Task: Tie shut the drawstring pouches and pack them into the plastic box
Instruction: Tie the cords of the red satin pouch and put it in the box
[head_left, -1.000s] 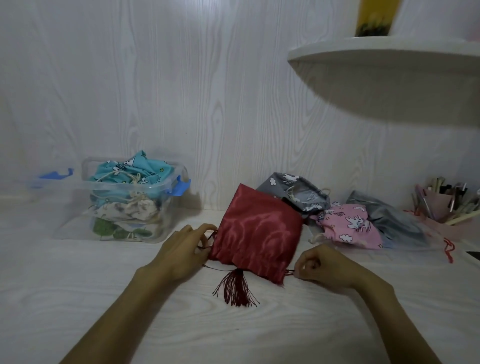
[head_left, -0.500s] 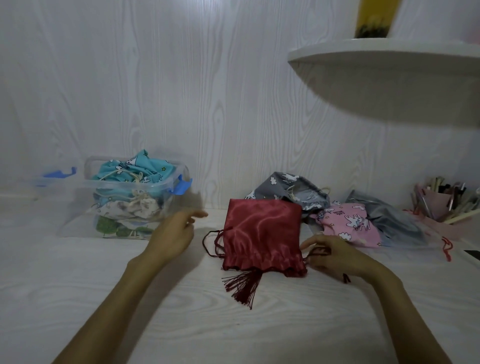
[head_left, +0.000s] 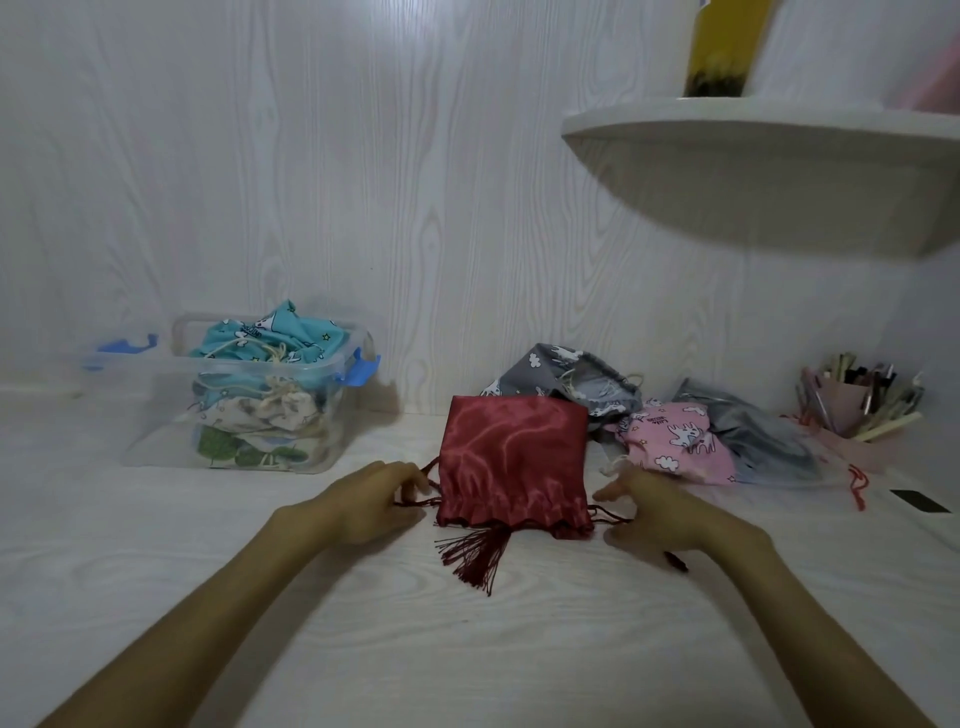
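Between the two hands sits the red pouch (head_left: 511, 462), flat on the table (head_left: 519, 639) with its gathered mouth facing the person and a tassel (head_left: 475, 553) fanning out from under that edge. Left hand (head_left: 371, 501) is right at the pouch's left corner, fingers curled on the cord (head_left: 415, 501) loop there, looks like a pinch, though it's a bit blurry so not 100% sure. Right hand (head_left: 660, 512) is at the right corner, palm down, fingers bent over the cord end coming out that side, seems to be gripping it too. Both forearms come in low from the bottom corners.

Off to the left, well apart, is the clear box (head_left: 249, 410) with blue latches, already stuffed with pouches, a teal one on top. Just behind the red one, by the wall: a grey pouch (head_left: 566, 376), a pink pouch (head_left: 675, 439), and a shiny grey bag. Pen holder (head_left: 852, 405) far right, white shelf (head_left: 769, 140) above it. Whitish woodgrain all over.
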